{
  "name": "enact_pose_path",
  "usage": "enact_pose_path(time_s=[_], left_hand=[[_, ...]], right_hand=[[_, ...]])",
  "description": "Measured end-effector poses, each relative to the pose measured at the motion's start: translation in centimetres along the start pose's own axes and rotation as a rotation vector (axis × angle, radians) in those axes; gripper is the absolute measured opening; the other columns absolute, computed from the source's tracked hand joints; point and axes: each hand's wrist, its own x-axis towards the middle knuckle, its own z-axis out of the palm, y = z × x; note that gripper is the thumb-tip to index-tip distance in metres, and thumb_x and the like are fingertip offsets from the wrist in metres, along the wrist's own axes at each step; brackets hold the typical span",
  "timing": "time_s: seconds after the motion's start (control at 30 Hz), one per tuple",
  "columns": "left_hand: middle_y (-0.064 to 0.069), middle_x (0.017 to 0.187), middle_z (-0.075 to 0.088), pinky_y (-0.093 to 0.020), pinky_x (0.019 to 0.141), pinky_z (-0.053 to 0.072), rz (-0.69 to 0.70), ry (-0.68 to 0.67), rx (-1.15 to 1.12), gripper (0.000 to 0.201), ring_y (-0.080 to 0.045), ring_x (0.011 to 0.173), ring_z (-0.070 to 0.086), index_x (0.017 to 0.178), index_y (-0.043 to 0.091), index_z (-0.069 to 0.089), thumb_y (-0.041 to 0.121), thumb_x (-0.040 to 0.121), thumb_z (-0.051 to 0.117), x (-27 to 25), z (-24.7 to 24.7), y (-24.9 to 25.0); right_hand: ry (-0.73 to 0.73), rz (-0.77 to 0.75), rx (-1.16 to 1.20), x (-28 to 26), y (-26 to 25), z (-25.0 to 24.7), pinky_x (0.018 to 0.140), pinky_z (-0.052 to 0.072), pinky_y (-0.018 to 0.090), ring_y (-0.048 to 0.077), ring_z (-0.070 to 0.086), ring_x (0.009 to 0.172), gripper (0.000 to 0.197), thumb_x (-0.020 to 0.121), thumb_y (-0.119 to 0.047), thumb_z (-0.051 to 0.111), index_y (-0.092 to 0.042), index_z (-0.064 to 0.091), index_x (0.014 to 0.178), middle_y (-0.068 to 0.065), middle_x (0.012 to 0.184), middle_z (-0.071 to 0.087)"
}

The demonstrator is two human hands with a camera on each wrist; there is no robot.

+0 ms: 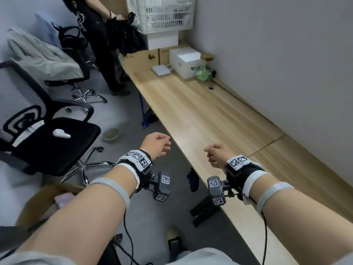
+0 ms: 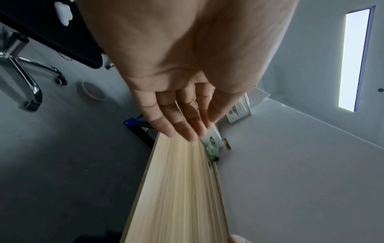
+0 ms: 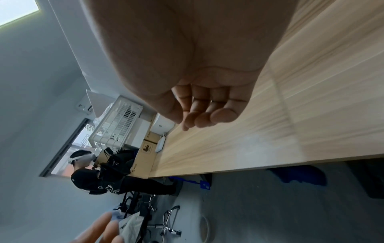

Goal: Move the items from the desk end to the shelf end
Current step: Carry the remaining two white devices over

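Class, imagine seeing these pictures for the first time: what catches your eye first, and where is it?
Two empty hands, the left hand and right hand, hover over the near end of a long wooden desk. At its far end sit a white box and a cork-lidded glass jar, below a white plastic crate.

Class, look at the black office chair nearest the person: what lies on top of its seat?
A small white lumpy object rests on the black office chair's seat. What it is cannot be told, and the seat's near left part is hidden behind the backrest.
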Motion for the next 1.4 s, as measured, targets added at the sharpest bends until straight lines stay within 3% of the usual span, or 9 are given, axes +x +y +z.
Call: enact_pose_path(time_s=[0.3, 0.47, 0.57, 0.73, 0.9, 1.1, 1.4], left_hand=[[-0.004, 0.092, 0.069, -0.038, 0.085, 0.055, -0.039, 0.172, -0.102, 0.015, -0.017, 0.079, 0.064, 0.092, 0.017, 0.064, 0.011, 0.099, 0.051, 16.6, -13.0, 5.6], [-0.004, 0.091, 0.068, -0.036, 0.082, 0.052, -0.049, 0.148, -0.111, 0.016, -0.014, 0.073, 0.062, 0.092, 0.018, 0.063, 0.011, 0.1, 0.05, 25.0, -16.9, 6.8], [-0.005, 0.091, 0.067, -0.03, 0.073, 0.051, -0.046, 0.117, -0.117, 0.016, -0.013, 0.07, 0.06, 0.094, 0.016, 0.062, 0.009, 0.1, 0.049, 30.9, -20.1, 7.9], [-0.007, 0.094, 0.068, -0.027, 0.068, 0.051, -0.05, 0.061, -0.103, 0.014, -0.015, 0.073, 0.06, 0.101, 0.012, 0.064, 0.011, 0.1, 0.05, 38.4, -23.7, 9.2], [-0.009, 0.094, 0.067, -0.026, 0.065, 0.049, -0.066, 0.012, -0.094, 0.016, -0.015, 0.072, 0.059, 0.108, 0.008, 0.064, 0.01, 0.101, 0.05, 43.9, -24.4, 10.6], [-0.005, 0.1, 0.073, -0.037, 0.086, 0.057, -0.07, -0.047, -0.023, 0.017, -0.015, 0.08, 0.066, 0.106, 0.013, 0.068, 0.013, 0.098, 0.053, 51.0, -23.1, 12.6], [-0.002, 0.093, 0.07, -0.036, 0.083, 0.055, -0.115, -0.097, 0.034, 0.013, -0.017, 0.082, 0.067, 0.096, 0.017, 0.065, 0.013, 0.099, 0.053, 63.4, -18.8, 16.4]], right_hand=[[-0.158, -0.042, -0.073, 16.8, -15.5, 12.7, 0.05, 0.041, 0.025, 0.017, 0.051, 0.055, 0.01, 0.091, -0.013, 0.059, -0.01, 0.064, 0.084, 0.006, 0.071, 0.057], [-0.148, -0.017, -0.077, 23.0, -19.3, 17.6, 0.049, 0.042, 0.024, 0.017, 0.051, 0.054, 0.009, 0.091, -0.012, 0.057, -0.01, 0.064, 0.085, 0.005, 0.071, 0.057], [-0.096, 0.018, -0.091, 27.3, -21.9, 20.8, 0.049, 0.042, 0.024, 0.017, 0.053, 0.055, 0.008, 0.09, -0.012, 0.057, -0.011, 0.065, 0.086, 0.005, 0.072, 0.058], [-0.044, 0.069, -0.113, 32.6, -25.5, 24.3, 0.049, 0.042, 0.024, 0.017, 0.054, 0.055, 0.009, 0.091, -0.013, 0.058, -0.01, 0.065, 0.086, 0.005, 0.072, 0.059], [-0.036, 0.094, -0.086, 36.1, -27.9, 26.5, 0.05, 0.044, 0.024, 0.017, 0.054, 0.055, 0.009, 0.091, -0.012, 0.057, -0.008, 0.066, 0.091, 0.005, 0.071, 0.059], [-0.014, 0.115, -0.062, 41.4, -29.5, 25.9, 0.052, 0.046, 0.026, 0.018, 0.056, 0.057, 0.009, 0.091, -0.013, 0.059, -0.008, 0.066, 0.091, 0.006, 0.073, 0.06], [-0.002, 0.162, 0.013, 53.7, -32.6, 22.7, 0.055, 0.048, 0.028, 0.019, 0.058, 0.061, 0.008, 0.091, -0.014, 0.059, -0.009, 0.065, 0.088, 0.006, 0.075, 0.061]])
